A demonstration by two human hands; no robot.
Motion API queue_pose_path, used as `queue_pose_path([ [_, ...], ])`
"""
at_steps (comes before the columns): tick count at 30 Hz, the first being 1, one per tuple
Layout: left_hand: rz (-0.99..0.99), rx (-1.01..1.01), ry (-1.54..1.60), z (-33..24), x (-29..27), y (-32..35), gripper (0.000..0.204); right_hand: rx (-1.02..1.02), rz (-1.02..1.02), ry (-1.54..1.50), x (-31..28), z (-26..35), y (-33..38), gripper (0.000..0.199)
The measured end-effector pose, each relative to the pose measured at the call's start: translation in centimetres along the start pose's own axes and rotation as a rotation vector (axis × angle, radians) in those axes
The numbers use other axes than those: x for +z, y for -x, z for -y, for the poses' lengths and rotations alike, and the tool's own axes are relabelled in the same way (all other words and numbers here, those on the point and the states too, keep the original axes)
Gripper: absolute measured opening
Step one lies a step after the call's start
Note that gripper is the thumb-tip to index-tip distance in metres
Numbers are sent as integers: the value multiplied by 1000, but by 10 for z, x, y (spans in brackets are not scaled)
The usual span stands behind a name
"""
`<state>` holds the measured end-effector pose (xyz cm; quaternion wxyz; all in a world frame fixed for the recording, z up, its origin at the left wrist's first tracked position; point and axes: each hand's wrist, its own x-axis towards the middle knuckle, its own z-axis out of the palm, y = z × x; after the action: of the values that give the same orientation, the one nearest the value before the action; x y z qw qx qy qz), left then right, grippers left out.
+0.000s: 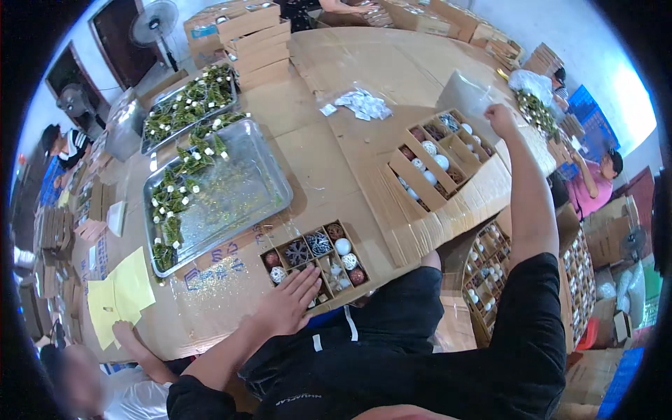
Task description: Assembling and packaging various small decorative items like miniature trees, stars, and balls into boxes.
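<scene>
My left hand (288,302) lies flat with its fingers stretched over a shallow divided cardboard box (369,283) at the table's near edge. Its compartments hold dark red, white and blue-grey ornament balls, among them a white ball (342,246), and a dark snowflake ornament (296,253). Part of the box is hidden beneath that hand. Farther out on the right, my right hand (501,120) is closed beside a clear plastic bag (463,94); what its fingers hold, if anything, cannot be made out. Just below it sits another divided box (400,166) of ornaments, with cardboard strips across it.
Left of centre, a metal tray (245,175) holds green sprigs with white tips; a second tray (227,105) lies behind. White packets (364,105) lie mid-table. Stacked cartons (259,42) stand behind. A co-worker's hand (124,332) touches yellow sheets (129,287). Ornament boxes (488,269) stand at my right.
</scene>
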<state>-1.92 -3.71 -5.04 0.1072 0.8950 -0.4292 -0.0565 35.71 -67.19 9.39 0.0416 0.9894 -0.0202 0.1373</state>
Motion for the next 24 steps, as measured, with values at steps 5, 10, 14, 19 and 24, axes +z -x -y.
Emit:
queue_pose_path([
  [5, 15, -60, -19, -8, -3, 13, 75, -24, -144, -270, -27, 36, 10, 12],
  [10, 27, -18, 50, -10, -3, 6, 80, -133, -584, -361, -103, 80, 30, 17],
  [14, 8, -8, 258, -9, -15, 6, 91, -585, -618, -148, -179, 209, 111, 23],
  [19, -398, -189, 369, -11, -34, 6, 99, -1112, -445, -652, -193, 318, 233, 21],
  [24, -929, -245, 675, -8, -62, -13, 92, -1078, 62, -1250, -157, 345, 285, 13],
])
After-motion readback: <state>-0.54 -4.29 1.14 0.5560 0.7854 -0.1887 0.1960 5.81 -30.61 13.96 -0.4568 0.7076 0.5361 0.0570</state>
